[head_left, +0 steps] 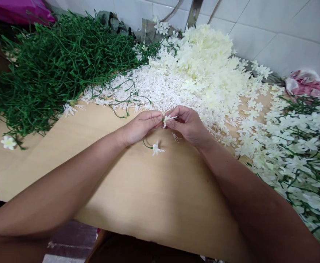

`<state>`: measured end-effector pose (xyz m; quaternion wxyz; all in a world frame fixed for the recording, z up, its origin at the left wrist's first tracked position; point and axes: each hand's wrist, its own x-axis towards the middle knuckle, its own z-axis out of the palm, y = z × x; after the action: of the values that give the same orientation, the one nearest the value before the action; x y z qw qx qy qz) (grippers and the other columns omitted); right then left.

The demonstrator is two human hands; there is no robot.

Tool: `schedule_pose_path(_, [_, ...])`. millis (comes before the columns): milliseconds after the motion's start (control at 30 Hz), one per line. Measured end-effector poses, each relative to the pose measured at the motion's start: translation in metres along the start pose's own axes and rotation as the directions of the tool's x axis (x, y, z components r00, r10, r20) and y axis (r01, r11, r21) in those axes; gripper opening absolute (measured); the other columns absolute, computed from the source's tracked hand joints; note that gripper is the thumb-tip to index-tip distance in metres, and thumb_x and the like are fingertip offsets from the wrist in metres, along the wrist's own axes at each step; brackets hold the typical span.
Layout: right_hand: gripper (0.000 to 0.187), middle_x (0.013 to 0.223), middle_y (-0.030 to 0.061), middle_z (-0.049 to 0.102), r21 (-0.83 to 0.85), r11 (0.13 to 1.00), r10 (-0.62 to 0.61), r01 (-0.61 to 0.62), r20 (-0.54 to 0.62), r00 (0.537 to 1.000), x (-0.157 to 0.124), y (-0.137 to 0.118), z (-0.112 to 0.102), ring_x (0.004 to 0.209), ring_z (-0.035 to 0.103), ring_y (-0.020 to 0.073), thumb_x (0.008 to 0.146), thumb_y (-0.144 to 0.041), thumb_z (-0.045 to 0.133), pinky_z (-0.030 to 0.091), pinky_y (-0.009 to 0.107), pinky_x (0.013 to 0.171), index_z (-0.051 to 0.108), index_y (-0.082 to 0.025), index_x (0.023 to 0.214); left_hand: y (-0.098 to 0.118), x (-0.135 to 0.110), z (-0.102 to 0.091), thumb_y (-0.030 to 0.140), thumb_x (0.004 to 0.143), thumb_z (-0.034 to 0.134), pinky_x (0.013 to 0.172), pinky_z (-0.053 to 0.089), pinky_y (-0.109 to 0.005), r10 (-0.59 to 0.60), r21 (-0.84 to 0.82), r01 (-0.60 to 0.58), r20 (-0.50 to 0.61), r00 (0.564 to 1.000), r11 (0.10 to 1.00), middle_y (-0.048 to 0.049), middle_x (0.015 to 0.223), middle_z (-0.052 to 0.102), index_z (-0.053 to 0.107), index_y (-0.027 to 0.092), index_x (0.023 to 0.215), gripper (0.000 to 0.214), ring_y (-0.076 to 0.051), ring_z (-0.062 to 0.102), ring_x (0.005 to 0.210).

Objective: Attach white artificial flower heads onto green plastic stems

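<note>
My left hand [140, 126] and my right hand [188, 124] meet over the middle of a light wooden board [154, 197]. Both pinch the same small piece: a thin green stem with a white flower head [168, 118] between the fingertips. A lower branch of that stem hangs under my left hand and ends in another white flower [157, 149]. Just behind my hands lies a heap of white plastic stamens [154, 87]. Farther back is a pile of cream petals [209, 62].
A big tangle of green plastic stems [56, 69] fills the back left. Finished flower sprigs [299, 153] are heaped on the right. Two loose flowers [8, 142] lie at the left edge. A pink bag [304, 84] and a tiled wall [285, 33] stand behind.
</note>
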<state>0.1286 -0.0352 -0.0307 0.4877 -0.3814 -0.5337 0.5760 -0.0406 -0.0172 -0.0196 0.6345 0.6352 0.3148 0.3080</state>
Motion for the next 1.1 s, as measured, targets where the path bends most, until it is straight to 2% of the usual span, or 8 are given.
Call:
schedule_pose_path(233, [0.030, 0.075, 0.0001, 0.063, -0.144, 0.988, -0.046, 0.052, 0.048, 0.998, -0.001, -0.005, -0.003, 0.066, 0.058, 0.0093, 0.058, -0.031, 0.082, 0.047, 0.025, 0.062, 0.055, -0.017, 0.063, -0.002, 0.001, 0.001, 0.058, 0.075, 0.058, 0.049, 0.020, -0.026, 0.059, 0.113, -0.063, 0.046, 0.997, 0.992, 0.0049, 0.052, 0.031, 0.039, 0.018, 0.054, 0.050, -0.007, 0.025, 0.049])
schedule_pose_path(400, [0.029, 0.074, 0.0001, 0.062, -0.177, 0.981, -0.078, 0.081, 0.020, 0.997, -0.002, -0.002, -0.002, 0.067, 0.056, 0.0098, 0.058, -0.027, 0.081, 0.046, 0.025, 0.062, 0.054, -0.017, 0.062, -0.005, -0.001, 0.004, 0.061, 0.078, 0.052, 0.050, 0.022, -0.026, 0.086, 0.184, -0.091, 0.037, 0.996, 0.979, 0.0045, 0.054, 0.032, 0.038, 0.019, 0.056, 0.050, -0.008, 0.027, 0.051])
schedule_pose_path(667, [0.036, 0.068, -0.0017, 0.060, -0.211, 0.977, -0.048, 0.041, -0.028, 0.998, -0.003, 0.002, -0.001, 0.063, 0.054, 0.0094, 0.053, -0.032, 0.084, 0.045, 0.024, 0.059, 0.051, -0.018, 0.059, -0.002, 0.000, 0.006, 0.056, 0.080, 0.046, 0.057, 0.029, -0.026, 0.053, 0.385, -0.072, 0.060, 0.997, 0.920, 0.0023, 0.060, 0.039, 0.043, 0.018, 0.061, 0.043, -0.011, 0.036, 0.059])
schedule_pose_path(733, [0.037, 0.066, -0.0021, 0.059, -0.212, 0.977, -0.018, 0.012, -0.027, 0.999, -0.002, 0.002, -0.002, 0.061, 0.053, 0.0090, 0.053, -0.034, 0.085, 0.044, 0.024, 0.057, 0.052, -0.018, 0.059, -0.002, 0.002, 0.006, 0.057, 0.078, 0.049, 0.056, 0.030, -0.025, 0.036, 0.367, -0.053, 0.054, 0.998, 0.929, 0.0026, 0.059, 0.039, 0.044, 0.018, 0.060, 0.044, -0.011, 0.036, 0.058])
schedule_pose_path(900, [0.036, 0.063, -0.0037, 0.061, -0.093, 0.995, 0.041, -0.041, -0.009, 0.999, 0.001, 0.001, -0.007, 0.060, 0.058, 0.0098, 0.053, -0.038, 0.085, 0.048, 0.024, 0.059, 0.058, -0.019, 0.067, -0.002, 0.004, 0.008, 0.058, 0.074, 0.056, 0.053, 0.027, -0.024, 0.035, 0.184, -0.033, -0.006, 0.999, 0.982, 0.0048, 0.055, 0.035, 0.042, 0.018, 0.059, 0.045, -0.009, 0.032, 0.054])
schedule_pose_path(1100, [0.033, 0.065, -0.0037, 0.064, 0.094, 0.988, 0.123, -0.125, 0.029, 0.992, 0.000, 0.003, -0.012, 0.063, 0.062, 0.0094, 0.056, -0.036, 0.084, 0.052, 0.026, 0.068, 0.061, -0.019, 0.072, -0.001, 0.005, 0.002, 0.048, 0.081, 0.053, 0.057, 0.031, -0.024, 0.090, 0.195, -0.079, -0.046, 0.995, 0.978, 0.0035, 0.056, 0.041, 0.050, 0.016, 0.061, 0.037, -0.010, 0.038, 0.057])
